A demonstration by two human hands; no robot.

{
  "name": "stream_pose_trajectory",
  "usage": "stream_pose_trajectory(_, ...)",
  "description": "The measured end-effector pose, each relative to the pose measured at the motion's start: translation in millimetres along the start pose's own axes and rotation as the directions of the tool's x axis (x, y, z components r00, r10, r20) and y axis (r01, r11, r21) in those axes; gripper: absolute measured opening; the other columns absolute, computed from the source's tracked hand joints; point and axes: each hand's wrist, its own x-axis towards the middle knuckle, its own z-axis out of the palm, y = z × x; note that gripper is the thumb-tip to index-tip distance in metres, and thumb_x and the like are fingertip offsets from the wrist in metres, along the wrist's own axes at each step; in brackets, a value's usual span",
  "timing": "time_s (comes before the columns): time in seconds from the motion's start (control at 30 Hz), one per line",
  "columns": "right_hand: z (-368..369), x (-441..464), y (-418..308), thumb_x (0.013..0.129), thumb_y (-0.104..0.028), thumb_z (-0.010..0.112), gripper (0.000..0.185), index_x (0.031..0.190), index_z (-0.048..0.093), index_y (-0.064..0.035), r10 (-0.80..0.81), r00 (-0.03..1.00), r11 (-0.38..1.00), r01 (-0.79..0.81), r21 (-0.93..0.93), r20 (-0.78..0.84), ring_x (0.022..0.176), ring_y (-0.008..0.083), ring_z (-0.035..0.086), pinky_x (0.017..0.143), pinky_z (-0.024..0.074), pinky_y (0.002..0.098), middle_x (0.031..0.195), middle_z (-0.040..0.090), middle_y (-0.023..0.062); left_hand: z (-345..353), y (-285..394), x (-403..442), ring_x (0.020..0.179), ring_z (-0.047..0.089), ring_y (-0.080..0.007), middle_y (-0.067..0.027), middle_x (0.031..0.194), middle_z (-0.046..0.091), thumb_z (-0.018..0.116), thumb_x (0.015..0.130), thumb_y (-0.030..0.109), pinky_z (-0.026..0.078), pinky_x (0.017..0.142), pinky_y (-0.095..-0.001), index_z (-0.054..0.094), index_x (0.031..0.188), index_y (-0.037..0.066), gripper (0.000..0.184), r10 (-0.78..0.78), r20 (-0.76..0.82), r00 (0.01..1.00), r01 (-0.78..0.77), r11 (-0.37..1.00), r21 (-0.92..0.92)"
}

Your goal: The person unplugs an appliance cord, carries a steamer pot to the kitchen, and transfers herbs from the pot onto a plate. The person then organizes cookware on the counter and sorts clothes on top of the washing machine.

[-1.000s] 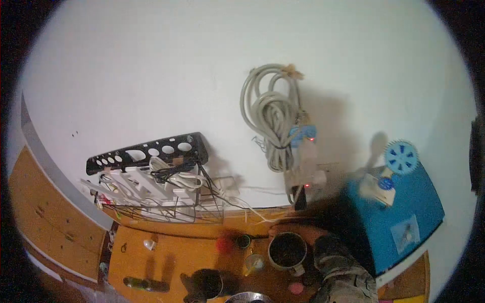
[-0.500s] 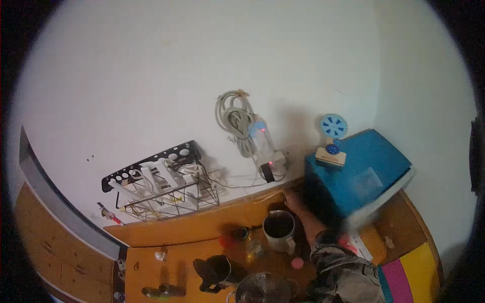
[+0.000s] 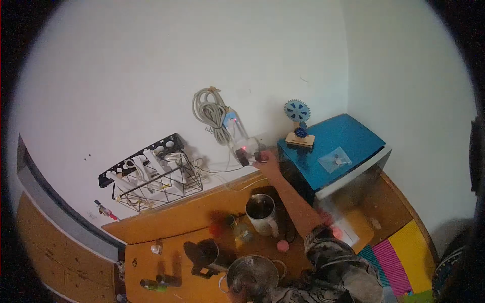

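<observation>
My right hand [image 3: 269,165] reaches up to the wall socket [image 3: 251,145], its fingers closed round a small black plug [image 3: 258,156]. Just left of it, a black adapter [image 3: 242,157] sits at the same outlet, near a small red light. At the bottom edge, a second camouflage sleeve [image 3: 285,294] leads to what looks like my left hand [image 3: 243,291], dim and blurred over the metal pot [image 3: 260,267]; its fingers cannot be made out. Below my right forearm stands a metal jug [image 3: 261,216] with a handle, and a pink ball [image 3: 283,246] lies close by.
At right, a blue-topped box [image 3: 348,136] carries a gear model [image 3: 298,123] and a small plastic bag [image 3: 335,160]. A wire basket [image 3: 159,182] of white items hangs left. A dark jug [image 3: 204,255], small bottles [image 3: 154,285] and a striped mat [image 3: 391,257] are on the table.
My right hand has risen from the table's back edge to the wall outlet, where it holds a black plug. The view has shifted, and a second sleeve has appeared at the bottom.
</observation>
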Motion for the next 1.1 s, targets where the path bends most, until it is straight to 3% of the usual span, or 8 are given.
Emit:
stream_pose_trajectory(0.07,0.4,1.8,0.8,0.065,-0.017,0.069,0.039,0.097,0.054,-0.0003,-0.018,0.998,0.989,0.011,0.146,0.052,0.080,0.0186,0.055,0.070,0.0447,0.0303,0.083,0.058,0.0081,-4.1,-11.7,9.6,0.076,0.050,-0.0200,-0.0098,0.089,0.053,0.065,0.072,0.017,0.045,0.062,-0.0337,0.048,0.105,0.001,0.040,-0.144,-0.004,0.990,0.144,0.988,0.054)
stream_pose_trajectory(0.13,-13.9,-4.1,-17.4,0.072,-0.017,0.065,0.042,0.107,0.050,0.0013,0.023,0.973,1.000,-0.021,-0.011,0.229,0.086,0.0204,0.056,0.077,0.0456,0.0304,0.092,0.056,0.0101,-11.2,-20.3,14.7,0.079,0.049,-0.0204,-0.0093,0.090,0.052,0.068,0.071,0.018,0.044,0.066,-0.0341,0.046,0.110,0.002,0.047,-0.283,-0.019,0.959,0.283,0.953,0.105)
stream_pose_trajectory(0.23,-14.5,-0.4,-14.7,0.080,-0.020,0.059,0.041,0.111,0.046,0.0034,0.182,0.902,0.846,-0.347,0.405,0.391,0.088,0.0212,0.056,0.082,0.0461,0.0326,0.099,0.054,0.0115,-4.9,-26.7,8.6,0.075,0.053,-0.0256,-0.0127,0.084,0.056,0.072,0.067,0.021,0.045,0.066,-0.0371,0.055,0.096,0.002,0.039,0.067,-0.111,0.992,-0.086,0.980,-0.182)
stream_pose_trajectory(0.33,-21.2,2.2,-26.4,0.084,-0.019,0.055,0.036,0.109,0.045,0.0044,0.299,0.866,0.619,-0.495,0.610,0.400,0.087,0.0208,0.056,0.085,0.0460,0.0329,0.103,0.051,0.0131,-9.6,-17.2,8.2,0.075,0.053,-0.0254,-0.0126,0.084,0.057,0.072,0.066,0.022,0.045,0.066,-0.0370,0.055,0.096,0.002,0.039,-0.007,-0.070,0.998,0.004,0.999,-0.043)
stream_pose_trajectory(0.47,-16.5,15.6,-6.4,0.083,-0.021,0.057,0.034,0.104,0.048,0.0048,0.241,0.898,0.822,-0.391,0.414,0.369,0.087,0.0206,0.056,0.080,0.0469,0.0320,0.096,0.053,0.0120,-12.0,-12.7,12.2,0.075,0.054,-0.0252,-0.0126,0.084,0.057,0.072,0.066,0.022,0.045,0.066,-0.0370,0.056,0.096,0.002,0.039,-0.041,-0.061,0.997,0.042,0.999,0.007)
stream_pose_trajectory(0.57,-6.2,18.2,11.1,0.080,-0.022,0.060,0.033,0.097,0.051,0.0043,0.075,0.974,0.959,-0.129,0.250,0.214,0.084,0.0189,0.056,0.075,0.0465,0.0307,0.089,0.056,0.0097,-9.4,-8.3,17.1,0.075,0.054,-0.0251,-0.0125,0.084,0.058,0.072,0.066,0.022,0.045,0.066,-0.0369,0.056,0.096,0.002,0.039,-0.050,-0.055,0.997,0.051,0.998,0.023)
stream_pose_trajectory(0.63,6.4,14.4,17.1,0.078,-0.022,0.063,0.032,0.094,0.053,0.0034,-0.135,0.979,0.969,0.162,0.185,-0.150,0.080,0.0169,0.055,0.070,0.0454,0.0307,0.083,0.057,0.0077,-4.6,-5.1,20.6,0.075,0.054,-0.0250,-0.0125,0.084,0.058,0.072,0.066,0.022,0.045,0.066,-0.0369,0.056,0.096,0.002,0.040,-0.053,-0.046,0.998,0.054,0.998,0.032)
stream_pose_trajectory(1.1,55.0,-22.5,-36.8,0.080,-0.020,0.062,0.029,0.095,0.052,0.0013,0.164,0.844,0.938,0.027,0.345,-0.510,0.089,0.0210,0.049,0.081,0.0392,0.0315,0.095,0.051,0.0101,15.4,31.8,51.8,0.075,0.056,-0.0242,-0.0123,0.085,0.059,0.072,0.065,0.022,0.046,0.066,-0.0366,0.057,0.095,0.002,0.040,-0.053,0.022,0.998,0.050,0.994,0.102)
